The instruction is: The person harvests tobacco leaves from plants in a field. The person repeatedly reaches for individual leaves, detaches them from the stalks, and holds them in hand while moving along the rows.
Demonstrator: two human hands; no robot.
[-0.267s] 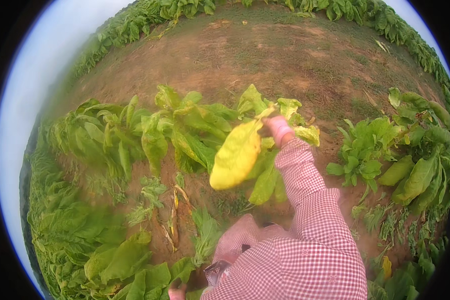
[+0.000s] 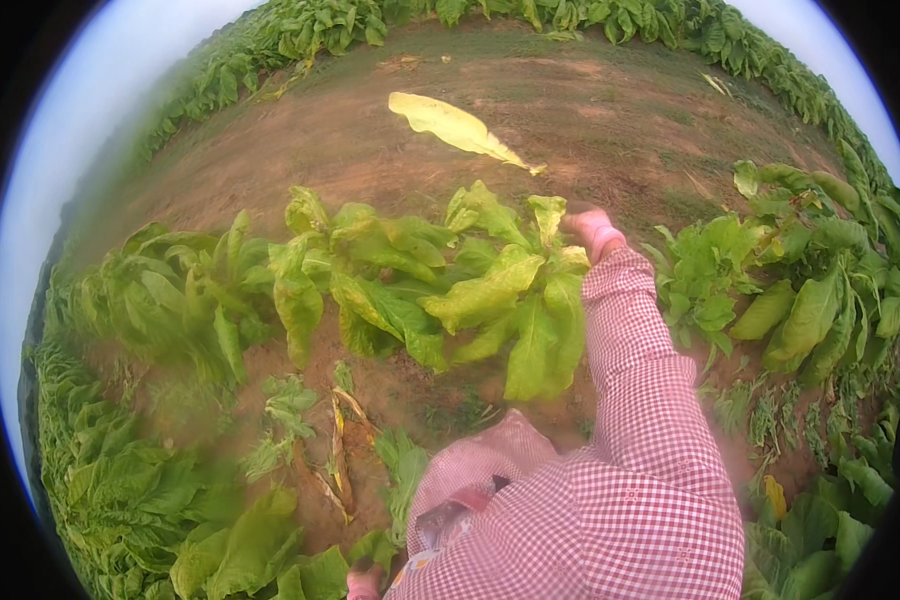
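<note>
Your right arm reaches well forward, its checked sleeve [image 2: 638,345] running up from the lower part of the view with a slight bend near the elbow, and a pink cuff [image 2: 596,231] closing it at the wrist. Your right hand [image 2: 576,224] is at the right edge of the middle plant [image 2: 505,285], just beside its upper pale leaf; the hand is blurred and its fingers are hard to make out, so you cannot tell whether that grip is apart or together. The yellow leaf [image 2: 455,128] is beyond the plant, up and to the left of your right hand and clear of it, its broad end to the left and its stalk end slanting down to the right. It shows against the brown soil [image 2: 600,110]; whether it lies there or is in the air, you cannot tell. Your left hand [image 2: 364,577] is low, at the bottom edge of the view, next to green leaves [image 2: 245,540]; its fingers are mostly hidden, so its grip cannot be told either. Between that hand and the plants, dry stalks [image 2: 341,455] lie on the soil. Another plant [image 2: 810,300] stands to the right of your outstretched arm.
</note>
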